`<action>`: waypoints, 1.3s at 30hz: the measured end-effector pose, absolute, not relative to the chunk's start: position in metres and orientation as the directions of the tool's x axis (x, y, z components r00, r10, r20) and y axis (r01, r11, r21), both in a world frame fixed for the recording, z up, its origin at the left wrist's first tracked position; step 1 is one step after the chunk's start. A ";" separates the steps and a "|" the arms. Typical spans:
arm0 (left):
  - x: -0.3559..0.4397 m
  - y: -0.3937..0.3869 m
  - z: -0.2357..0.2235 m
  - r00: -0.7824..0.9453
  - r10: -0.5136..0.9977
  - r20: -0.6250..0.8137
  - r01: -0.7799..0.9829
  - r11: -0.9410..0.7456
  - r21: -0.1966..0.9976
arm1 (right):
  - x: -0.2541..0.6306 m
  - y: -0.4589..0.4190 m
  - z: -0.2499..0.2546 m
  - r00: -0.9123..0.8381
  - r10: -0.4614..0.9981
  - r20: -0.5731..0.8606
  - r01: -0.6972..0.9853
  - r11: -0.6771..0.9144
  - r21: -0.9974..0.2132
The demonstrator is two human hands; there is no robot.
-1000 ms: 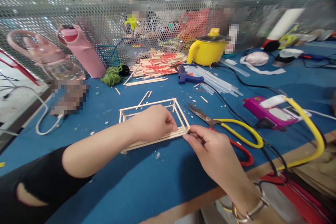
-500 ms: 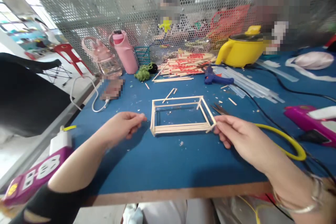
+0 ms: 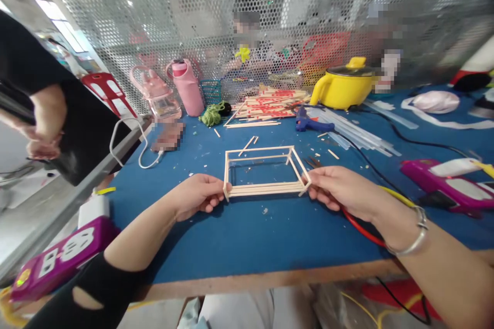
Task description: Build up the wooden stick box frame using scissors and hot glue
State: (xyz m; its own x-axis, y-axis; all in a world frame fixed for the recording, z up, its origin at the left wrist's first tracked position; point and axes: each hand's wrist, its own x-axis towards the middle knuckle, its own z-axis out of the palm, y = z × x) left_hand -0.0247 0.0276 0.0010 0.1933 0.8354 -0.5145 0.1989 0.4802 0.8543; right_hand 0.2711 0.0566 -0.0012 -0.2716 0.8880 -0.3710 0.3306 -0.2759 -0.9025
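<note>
A box-shaped frame of thin wooden sticks (image 3: 264,187) sits on the blue table top (image 3: 270,236) in front of me. My left hand (image 3: 198,196) pinches the frame's near left corner, fingers curled. My right hand (image 3: 339,190) pinches the near right corner, with a metal bangle on that wrist. Scissors with yellow and red handles (image 3: 357,226) lie mostly hidden under my right hand and forearm.
A pile of loose sticks (image 3: 266,103), a blue glue gun (image 3: 311,123), clear glue sticks (image 3: 363,131), a yellow pot (image 3: 341,87), green yarn (image 3: 211,113), pink bottles (image 3: 187,87) and purple power strips (image 3: 447,185) (image 3: 57,257) surround the frame. A person in black (image 3: 42,113) stands at left.
My left hand came off the frame's front edge, drew back to the left, then closed on the frame's near left corner. The view swung left; the frame turned square to me.
</note>
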 end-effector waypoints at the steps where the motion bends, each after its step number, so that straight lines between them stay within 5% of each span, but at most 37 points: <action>1: -0.024 0.028 0.001 0.178 0.841 -0.511 0.203 0.477 0.855 | 0.270 0.057 0.000 -0.278 0.886 -0.371 0.337 -0.271 -0.902; 39: -0.020 0.025 -0.003 0.127 0.878 -0.461 0.109 0.449 0.887 | 0.260 0.064 -0.002 -0.249 0.878 -0.410 0.360 -0.309 -0.880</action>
